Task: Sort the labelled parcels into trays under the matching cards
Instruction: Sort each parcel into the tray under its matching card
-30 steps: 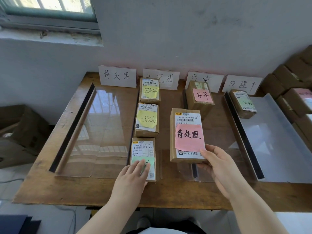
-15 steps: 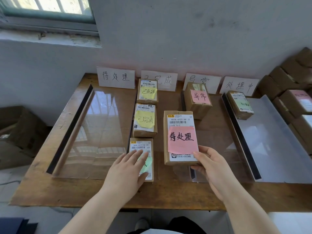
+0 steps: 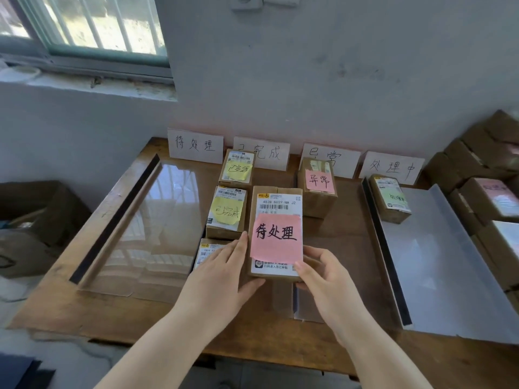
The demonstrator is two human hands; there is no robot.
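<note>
A brown parcel (image 3: 276,203) with a pink note reading 待处理 sits above the table's middle, tilted toward me. My left hand (image 3: 222,273) grips its near left corner, fingers along the side and thumb at the front edge. My right hand (image 3: 323,276) grips its near right corner. Four white cards stand along the wall: 待处理 card (image 3: 195,146), 已完成 card (image 3: 266,153), 异常 card (image 3: 339,158), 处理中 card (image 3: 391,167). A clear tray (image 3: 134,228) below the 待处理 card holds nothing.
Two yellow-note parcels (image 3: 237,168) (image 3: 227,211) lie below the 已完成 card, with a third parcel (image 3: 206,252) partly hidden by my left hand. A pink-note 异常 parcel (image 3: 318,186) and a green-note parcel (image 3: 390,197) in the right tray (image 3: 438,262). Stacked cartons (image 3: 488,169) far right.
My left hand left the near parcel with the green note and took the left side of the 待处理 parcel. The parcel has risen and shifted left, now held by both hands.
</note>
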